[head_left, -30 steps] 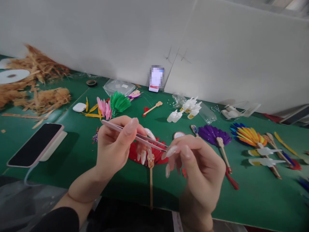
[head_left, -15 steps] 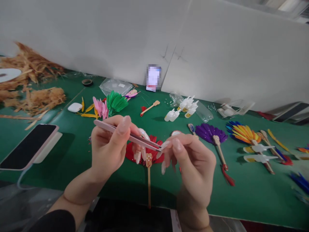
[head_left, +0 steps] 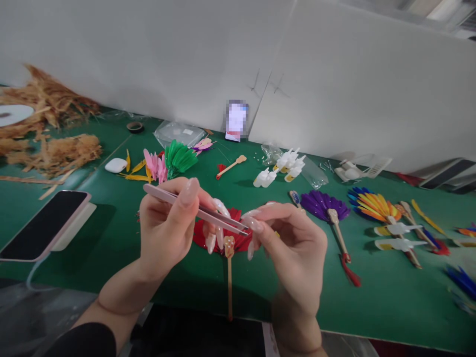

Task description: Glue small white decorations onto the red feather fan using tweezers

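Observation:
My left hand (head_left: 169,230) is closed around a pair of pale pink tweezers (head_left: 204,214), whose dark tips point right. My right hand (head_left: 301,250) is pinched, thumb against index finger, right beside the tips. Whatever tiny thing may be in that pinch cannot be made out. Below both hands a red feather fan (head_left: 201,234) lies on the green table, partly covered by my fingers. Its light wooden handle (head_left: 229,282) points toward me, with small pearl-like dots at the top.
Several small glue bottles (head_left: 292,163) stand behind my hands. To the right lie a purple feather fan (head_left: 323,204) and a yellow-and-blue one (head_left: 372,204). Green feathers (head_left: 179,157) lie back left, a phone (head_left: 48,223) at left, and brown fibre (head_left: 55,153) beyond it.
My right hand has shifted slightly left, bringing its thumb and index finger together close by the tweezer tips. The left hand with the tweezers has hardly moved.

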Action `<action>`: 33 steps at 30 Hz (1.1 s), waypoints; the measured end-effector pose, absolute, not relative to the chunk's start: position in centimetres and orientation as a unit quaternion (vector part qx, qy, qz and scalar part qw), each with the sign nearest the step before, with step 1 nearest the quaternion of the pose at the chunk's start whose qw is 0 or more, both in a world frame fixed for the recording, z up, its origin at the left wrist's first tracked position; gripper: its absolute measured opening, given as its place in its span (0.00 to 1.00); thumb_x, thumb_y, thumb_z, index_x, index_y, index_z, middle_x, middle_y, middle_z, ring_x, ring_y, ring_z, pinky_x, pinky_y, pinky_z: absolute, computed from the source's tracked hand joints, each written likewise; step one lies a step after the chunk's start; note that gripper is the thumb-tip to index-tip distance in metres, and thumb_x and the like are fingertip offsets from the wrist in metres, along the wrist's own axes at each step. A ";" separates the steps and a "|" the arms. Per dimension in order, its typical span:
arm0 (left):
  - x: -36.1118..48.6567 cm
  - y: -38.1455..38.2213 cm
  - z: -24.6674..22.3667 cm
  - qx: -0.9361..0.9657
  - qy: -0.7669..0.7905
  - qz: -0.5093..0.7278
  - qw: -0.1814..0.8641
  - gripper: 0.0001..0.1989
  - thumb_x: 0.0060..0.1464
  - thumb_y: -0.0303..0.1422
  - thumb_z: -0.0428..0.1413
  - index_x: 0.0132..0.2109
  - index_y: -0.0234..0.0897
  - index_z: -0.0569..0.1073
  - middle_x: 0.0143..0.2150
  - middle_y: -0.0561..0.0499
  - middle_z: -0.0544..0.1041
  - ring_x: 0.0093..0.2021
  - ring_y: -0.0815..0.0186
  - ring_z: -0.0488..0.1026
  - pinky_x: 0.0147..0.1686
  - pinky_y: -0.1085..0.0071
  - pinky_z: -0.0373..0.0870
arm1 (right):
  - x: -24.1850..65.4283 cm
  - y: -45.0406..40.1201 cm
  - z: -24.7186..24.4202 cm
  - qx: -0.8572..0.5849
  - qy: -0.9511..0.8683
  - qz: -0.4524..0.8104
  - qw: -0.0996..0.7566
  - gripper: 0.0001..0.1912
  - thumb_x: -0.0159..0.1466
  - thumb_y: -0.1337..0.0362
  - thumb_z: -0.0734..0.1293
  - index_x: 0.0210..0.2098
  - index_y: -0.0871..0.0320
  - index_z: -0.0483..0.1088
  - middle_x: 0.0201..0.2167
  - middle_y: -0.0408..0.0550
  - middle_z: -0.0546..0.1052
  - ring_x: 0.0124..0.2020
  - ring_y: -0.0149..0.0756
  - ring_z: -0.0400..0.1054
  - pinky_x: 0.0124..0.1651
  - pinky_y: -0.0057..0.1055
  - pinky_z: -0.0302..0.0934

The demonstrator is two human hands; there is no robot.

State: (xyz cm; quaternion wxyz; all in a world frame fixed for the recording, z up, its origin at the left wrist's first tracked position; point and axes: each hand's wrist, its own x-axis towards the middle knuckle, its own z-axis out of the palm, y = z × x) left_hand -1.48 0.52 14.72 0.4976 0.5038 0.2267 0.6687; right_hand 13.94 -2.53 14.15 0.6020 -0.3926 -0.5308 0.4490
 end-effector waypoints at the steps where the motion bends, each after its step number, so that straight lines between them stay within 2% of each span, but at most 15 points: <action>1: -1.5 0.5 14.7 0.505 0.226 0.669 0.497 0.18 0.64 0.40 0.53 0.31 0.37 0.79 0.20 0.54 0.76 0.12 0.73 0.70 0.11 0.80 0.67 | 14.0 -2.5 14.2 -0.392 -0.531 0.451 0.601 0.04 0.60 0.70 0.72 0.34 0.55 0.75 0.28 0.40 0.80 0.17 0.22 0.68 0.17 0.18 0.62; 4: -1.5 0.5 14.7 0.506 0.229 0.668 0.495 0.18 0.64 0.40 0.53 0.31 0.37 0.79 0.19 0.54 0.75 0.12 0.74 0.69 0.11 0.80 0.66 | 13.9 -2.4 14.1 -0.392 -0.528 0.455 0.601 0.05 0.59 0.70 0.73 0.33 0.55 0.75 0.27 0.39 0.80 0.17 0.22 0.68 0.17 0.17 0.62; 7: -1.5 0.5 14.7 0.509 0.232 0.664 0.496 0.18 0.64 0.41 0.54 0.31 0.37 0.79 0.19 0.54 0.75 0.12 0.74 0.69 0.11 0.80 0.66 | 13.9 -2.5 14.1 -0.398 -0.528 0.442 0.606 0.03 0.63 0.68 0.71 0.32 0.56 0.75 0.22 0.38 0.77 0.16 0.22 0.67 0.17 0.18 0.62; 11: -1.6 0.5 14.7 0.514 0.219 0.660 0.502 0.15 0.63 0.40 0.54 0.33 0.39 0.79 0.22 0.55 0.77 0.13 0.74 0.70 0.10 0.81 0.66 | 14.0 -2.8 14.2 -0.424 -0.546 0.404 0.599 0.15 0.69 0.63 0.63 0.27 0.57 0.74 0.17 0.39 0.73 0.16 0.24 0.65 0.19 0.22 0.61; 13: -1.6 0.5 14.7 0.517 0.226 0.659 0.498 0.14 0.62 0.40 0.56 0.33 0.39 0.80 0.23 0.54 0.77 0.13 0.73 0.70 0.10 0.80 0.66 | 14.1 -2.9 14.2 -0.419 -0.552 0.405 0.597 0.17 0.70 0.62 0.61 0.26 0.57 0.73 0.17 0.40 0.72 0.17 0.24 0.66 0.20 0.22 0.62; 18: -1.9 0.2 14.5 0.529 0.251 0.656 0.475 0.15 0.62 0.40 0.56 0.32 0.37 0.80 0.24 0.52 0.77 0.15 0.71 0.72 0.12 0.77 0.68 | 14.3 -3.0 14.2 -0.383 -0.573 0.416 0.593 0.05 0.65 0.66 0.69 0.31 0.55 0.73 0.21 0.38 0.74 0.19 0.24 0.66 0.21 0.23 0.62; 20: -1.9 0.1 14.3 0.534 0.247 0.651 0.479 0.14 0.62 0.39 0.55 0.33 0.38 0.80 0.25 0.52 0.77 0.16 0.71 0.72 0.12 0.77 0.68 | 14.4 -3.0 14.2 -0.373 -0.588 0.403 0.593 0.03 0.64 0.67 0.70 0.33 0.54 0.74 0.23 0.39 0.75 0.19 0.25 0.66 0.23 0.25 0.63; 26: -1.5 0.2 14.3 0.522 0.240 0.636 0.516 0.12 0.61 0.37 0.56 0.33 0.37 0.79 0.24 0.52 0.78 0.16 0.72 0.72 0.12 0.79 0.67 | 14.5 -2.6 14.2 -0.341 -0.645 0.374 0.573 0.07 0.66 0.66 0.67 0.32 0.56 0.74 0.23 0.40 0.74 0.27 0.28 0.69 0.31 0.27 0.65; 30: -0.9 0.4 14.8 0.512 0.214 0.609 0.567 0.13 0.61 0.39 0.57 0.31 0.38 0.78 0.19 0.54 0.75 0.13 0.71 0.70 0.09 0.80 0.65 | 14.5 -2.5 13.9 -0.303 -0.646 0.411 0.567 0.08 0.68 0.65 0.64 0.32 0.56 0.73 0.23 0.40 0.73 0.23 0.27 0.66 0.28 0.27 0.63; 33: -0.6 0.6 14.9 0.504 0.211 0.603 0.582 0.14 0.60 0.40 0.57 0.29 0.37 0.77 0.18 0.53 0.74 0.12 0.71 0.69 0.08 0.81 0.64 | 14.4 -2.6 13.8 -0.310 -0.652 0.392 0.570 0.09 0.69 0.65 0.63 0.32 0.56 0.71 0.23 0.40 0.72 0.24 0.27 0.65 0.28 0.28 0.62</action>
